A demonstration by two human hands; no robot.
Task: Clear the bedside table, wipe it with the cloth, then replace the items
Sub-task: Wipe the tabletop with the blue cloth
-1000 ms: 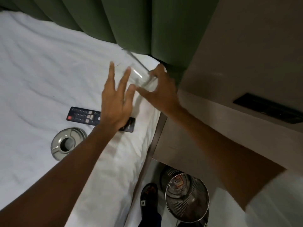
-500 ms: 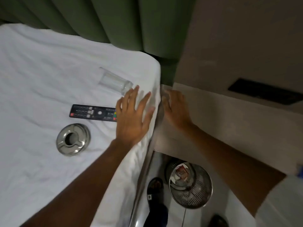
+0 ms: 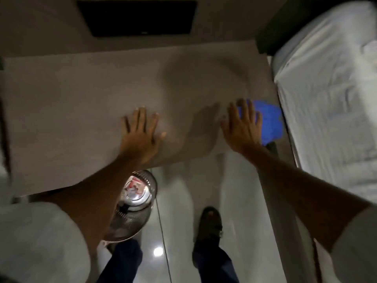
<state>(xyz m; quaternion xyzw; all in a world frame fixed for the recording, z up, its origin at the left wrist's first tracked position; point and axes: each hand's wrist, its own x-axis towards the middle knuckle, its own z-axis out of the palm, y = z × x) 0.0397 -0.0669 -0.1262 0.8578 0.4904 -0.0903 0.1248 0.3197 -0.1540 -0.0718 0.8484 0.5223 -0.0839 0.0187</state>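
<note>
The surface [image 3: 81, 103] carries no items, which suits the wiping step. The blue cloth [image 3: 267, 121] lies at the right edge of the surface, near its front corner and just beside the bed [image 3: 330, 99]. The right hand [image 3: 242, 127] is spread flat, fingers extended, over the near side of the cloth; whether it is touching the cloth cannot be determined because of blur. This position is judged to be a reach to take up the cloth. The left hand [image 3: 140, 133] is spread flat, palm down, near the front edge of the surface, holding nothing; it likely serves as a brace. A metal waste bin [image 3: 134, 203] stands on the floor below the front edge.
</note>
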